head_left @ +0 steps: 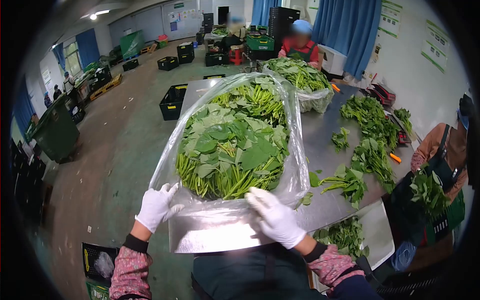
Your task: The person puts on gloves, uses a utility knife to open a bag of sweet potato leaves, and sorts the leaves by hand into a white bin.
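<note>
A large clear plastic bag (303,165) lies open in front of me, full of bundled leafy greens (225,145) with stems toward me and along the far side. My left hand (156,207), in a white glove, is at the bag's near left corner, thumb and fingers apart. My right hand (276,216), also gloved, rests its outstretched fingertips on the bag's near edge, right of the middle. Under the bag is a shiny metal table (215,235).
Loose greens (372,120) lie along the table's right side, near orange-handled tools (395,158). Another filled bag (315,102) stands beyond. A co-worker (435,170) holds greens at right; another person (302,45) is at the far end. A white bin (382,230) of greens sits below right.
</note>
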Tool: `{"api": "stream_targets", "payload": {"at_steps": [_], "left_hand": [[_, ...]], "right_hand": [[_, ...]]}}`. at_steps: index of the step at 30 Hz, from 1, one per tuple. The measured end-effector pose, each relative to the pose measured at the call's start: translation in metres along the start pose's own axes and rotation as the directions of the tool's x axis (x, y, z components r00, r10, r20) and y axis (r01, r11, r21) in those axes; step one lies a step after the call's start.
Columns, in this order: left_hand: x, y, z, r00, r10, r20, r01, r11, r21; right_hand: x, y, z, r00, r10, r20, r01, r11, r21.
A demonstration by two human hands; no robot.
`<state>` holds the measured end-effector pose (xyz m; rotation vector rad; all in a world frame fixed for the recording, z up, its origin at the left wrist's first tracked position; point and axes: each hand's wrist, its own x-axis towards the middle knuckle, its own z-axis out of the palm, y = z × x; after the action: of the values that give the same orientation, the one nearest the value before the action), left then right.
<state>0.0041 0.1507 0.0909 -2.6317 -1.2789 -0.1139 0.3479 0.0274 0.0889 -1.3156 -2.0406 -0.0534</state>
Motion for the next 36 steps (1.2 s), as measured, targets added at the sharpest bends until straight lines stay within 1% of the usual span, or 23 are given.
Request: {"api": "stream_targets", "payload": {"at_steps": [3, 4, 6, 7, 8, 10, 13, 16, 17, 19, 20, 21, 24, 26, 27, 28, 30, 31, 32, 33, 34, 35, 36], "left_hand": [[-0.010, 0.019, -0.024, 1.000, 0.004, -0.026, -0.006, 0.998, -0.064], [-0.011, 0.019, -0.026, 0.999, -0.025, -0.042, 0.023, 0.999, -0.049], [-0.013, 0.012, -0.021, 0.994, -0.074, -0.080, 0.072, 0.997, -0.024], [-0.012, 0.004, -0.013, 0.985, -0.157, -0.067, 0.156, 0.987, -0.023], [-0.011, -0.017, 0.012, 0.962, -0.137, -0.235, 0.137, 0.990, -0.014], [0.004, -0.028, 0.018, 0.920, -0.316, -0.231, 0.303, 0.949, -0.090], [0.034, -0.043, 0.030, 0.904, -0.368, -0.215, 0.364, 0.929, -0.060], [0.081, -0.061, 0.058, 0.865, -0.479, -0.149, 0.489, 0.872, 0.034], [0.097, -0.060, 0.051, 0.845, -0.533, -0.041, 0.535, 0.843, 0.058], [0.122, -0.092, 0.091, 0.809, -0.587, -0.038, 0.588, 0.809, 0.007], [0.134, -0.097, 0.090, 0.785, -0.618, -0.042, 0.617, 0.786, -0.021], [0.141, -0.098, 0.091, 0.753, -0.658, -0.014, 0.657, 0.753, -0.043], [0.143, -0.120, 0.137, 0.679, -0.732, -0.057, 0.710, 0.675, -0.202], [0.130, -0.120, 0.154, 0.692, -0.708, 0.142, 0.721, 0.675, -0.157], [0.119, -0.116, 0.173, 0.702, -0.700, 0.131, 0.712, 0.684, -0.157], [0.103, -0.106, 0.187, 0.758, -0.628, 0.179, 0.650, 0.749, -0.128], [0.079, -0.114, 0.267, 0.868, -0.480, 0.131, 0.497, 0.824, -0.273], [0.072, -0.096, 0.259, 0.800, -0.600, 0.036, 0.583, 0.761, -0.284], [0.067, -0.068, 0.226, 0.796, -0.604, -0.046, 0.563, 0.765, -0.313], [0.055, -0.067, 0.232, 0.834, -0.549, -0.055, 0.512, 0.807, -0.294], [0.048, -0.045, 0.200, 0.816, -0.577, 0.035, 0.557, 0.770, -0.311], [0.034, -0.042, 0.210, 0.848, -0.517, -0.118, 0.420, 0.790, -0.448], [0.013, -0.039, 0.222, 0.840, -0.469, -0.272, 0.260, 0.789, -0.557]], "right_hand": [[0.020, -0.026, 0.034, 0.996, -0.027, 0.088, 0.016, 0.992, 0.124], [0.025, -0.034, 0.042, 0.993, -0.030, 0.112, 0.011, 0.986, 0.169], [0.017, -0.035, 0.083, 0.986, -0.070, 0.153, 0.046, 0.987, 0.157], [0.021, -0.052, 0.057, 0.932, 0.002, 0.362, -0.039, 0.995, 0.095], [0.016, -0.051, 0.064, 0.873, 0.005, 0.488, -0.005, 1.000, 0.000], [-0.011, -0.040, 0.074, 0.877, 0.027, 0.480, -0.083, 0.992, 0.096], [-0.057, -0.011, 0.087, 0.925, 0.195, 0.327, -0.224, 0.973, 0.051], [-0.066, 0.004, 0.059, 0.817, 0.368, 0.444, -0.345, 0.929, -0.136], [-0.071, 0.010, 0.056, 0.833, 0.376, 0.406, -0.340, 0.927, -0.161], [-0.078, 0.015, 0.048, 0.772, 0.446, 0.454, -0.396, 0.895, -0.207], [-0.078, 0.020, 0.044, 0.743, 0.474, 0.472, -0.414, 0.880, -0.232], [-0.090, 0.028, 0.053, 0.782, 0.466, 0.415, -0.407, 0.885, -0.227], [-0.105, 0.043, 0.063, 0.753, 0.529, 0.392, -0.475, 0.848, -0.234], [-0.112, 0.053, 0.064, 0.737, 0.566, 0.370, -0.514, 0.824, -0.237], [-0.115, 0.056, 0.063, 0.725, 0.588, 0.359, -0.541, 0.808, -0.234], [-0.117, 0.061, 0.059, 0.713, 0.599, 0.363, -0.558, 0.799, -0.223], [-0.125, 0.068, 0.050, 0.683, 0.634, 0.364, -0.607, 0.769, -0.200], [-0.132, 0.072, 0.047, 0.665, 0.639, 0.386, -0.652, 0.749, -0.117], [-0.141, 0.079, 0.051, 0.708, 0.599, 0.374, -0.643, 0.766, -0.009], [-0.152, 0.089, 0.057, 0.749, 0.560, 0.354, -0.625, 0.775, 0.097], [-0.164, 0.095, 0.062, 0.787, 0.523, 0.328, -0.599, 0.775, 0.202], [-0.165, 0.100, 0.059, 0.589, 0.606, 0.534, -0.795, 0.316, 0.518], [-0.154, 0.101, 0.039, 0.494, 0.594, 0.635, -0.828, 0.098, 0.553]]}}
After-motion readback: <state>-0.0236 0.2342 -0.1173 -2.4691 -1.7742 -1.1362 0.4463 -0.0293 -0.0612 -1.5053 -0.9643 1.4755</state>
